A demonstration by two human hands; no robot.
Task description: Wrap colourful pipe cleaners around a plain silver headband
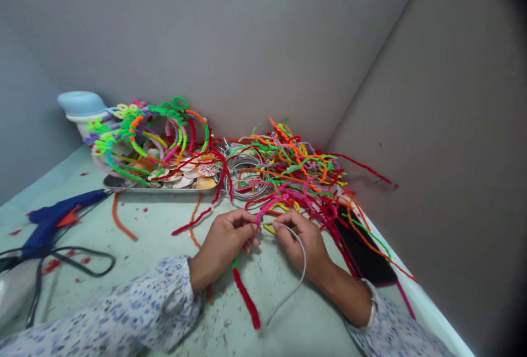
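Note:
Near the middle of the table, my left hand point(228, 241) pinches the end of a pink fuzzy stem point(272, 203) where it meets a grey wire. My right hand point(302, 244) is closed on the grey wire point(303, 258) just to the right, and the wire's free part curves down toward the table. A red fuzzy stem point(246, 299) with a green end hangs or lies below my left hand; its upper end is hidden. Behind my hands is a coil of grey wire point(247, 176).
A metal tray point(164, 188) holds shells and fuzzy-stem rings point(164, 121). Colourful fuzzy stems point(296, 159) pile at the back right, partly over a dark phone point(366, 258). At left are a blue glue gun point(49, 225), its cord and a blue-lidded container point(84, 110). Walls stand behind and right.

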